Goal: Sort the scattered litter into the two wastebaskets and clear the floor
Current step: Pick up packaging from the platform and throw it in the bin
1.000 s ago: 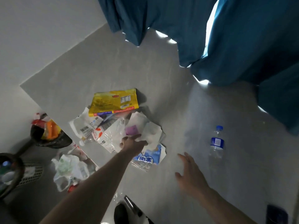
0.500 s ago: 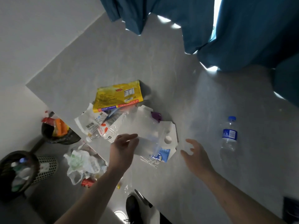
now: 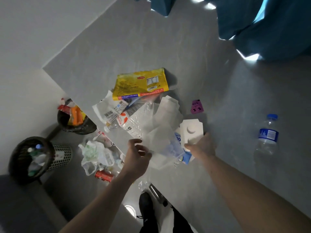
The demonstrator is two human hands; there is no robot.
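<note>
Litter is heaped on a grey slab point(image 3: 117, 52): a yellow packet point(image 3: 141, 83), white barcode paper point(image 3: 107, 111), a crushed red-labelled bottle point(image 3: 124, 121) and a blue-white wrapper point(image 3: 186, 157). My left hand point(image 3: 136, 155) pinches the near edge of a clear plastic bag point(image 3: 161, 137), which hangs raised over the heap. My right hand point(image 3: 202, 145) grips a white cardboard piece point(image 3: 191, 130) with round cut-outs. Down on the floor at left stand a black mesh wastebasket point(image 3: 62, 155) of bottles and a second wastebasket point(image 3: 84, 126) of orange and red wrappers.
A purple item point(image 3: 196, 106) and a water bottle point(image 3: 267, 133) lie to the right on the slab. A white-green bag point(image 3: 92, 150) and a red can point(image 3: 103, 175) lie on the floor by the baskets. My shoe point(image 3: 146, 204) is below. Blue curtains point(image 3: 269, 22) hang behind.
My right hand moved left and took hold of the white cardboard piece. My left hand drew the clear bag up toward me. The purple item now lies uncovered further right.
</note>
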